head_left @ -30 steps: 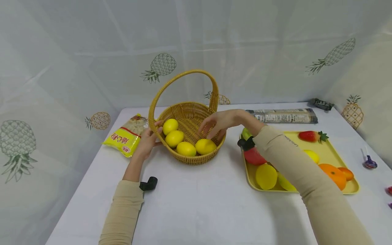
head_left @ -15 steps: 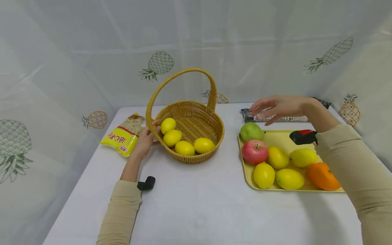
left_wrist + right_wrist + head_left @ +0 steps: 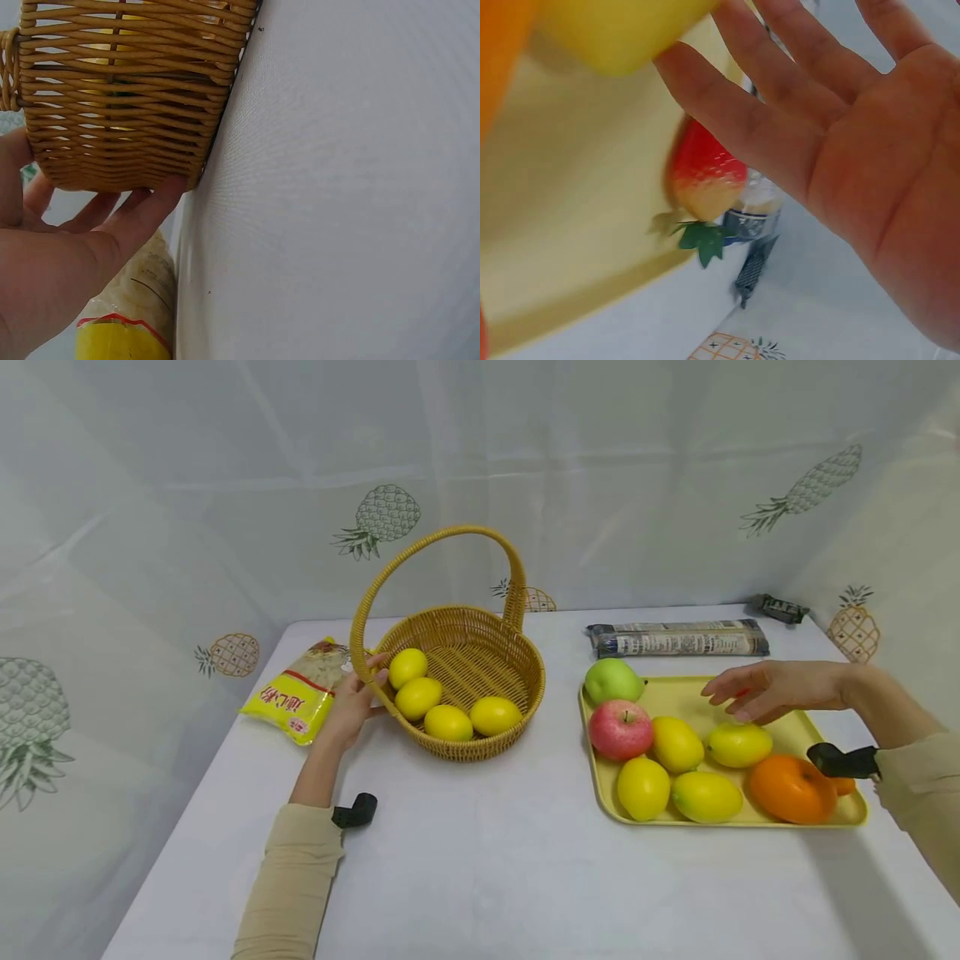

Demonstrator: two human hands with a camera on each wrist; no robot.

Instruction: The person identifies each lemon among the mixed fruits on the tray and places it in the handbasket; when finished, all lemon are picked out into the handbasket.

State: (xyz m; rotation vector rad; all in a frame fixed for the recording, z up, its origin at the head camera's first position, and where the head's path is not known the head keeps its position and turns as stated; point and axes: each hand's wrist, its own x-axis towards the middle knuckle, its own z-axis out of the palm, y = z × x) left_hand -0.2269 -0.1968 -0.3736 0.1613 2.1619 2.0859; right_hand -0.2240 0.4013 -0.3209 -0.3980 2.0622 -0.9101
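Observation:
My left hand holds the left side of a wicker basket, its fingers at the rim near the foot of the tall handle. Seen from the left wrist, the thumb lies low along the woven wall of the basket. Several lemons rest inside it, toward the left and front. My right hand is over the yellow tray with fingers apart and nothing gripped. Its fingertips are right at a lemon in the tray. A strawberry lies beneath the hand, mostly hidden in the head view.
In the tray are a green apple, a red apple, an orange and more lemons. Behind it lies a long printed packet beside a small dark wrapper. A yellow pasta bag lies left of the basket.
My right hand has left the basket, empty, swung right, and come down over the lemon in the tray. My left hand stays at the basket; the lemons in it look unchanged.

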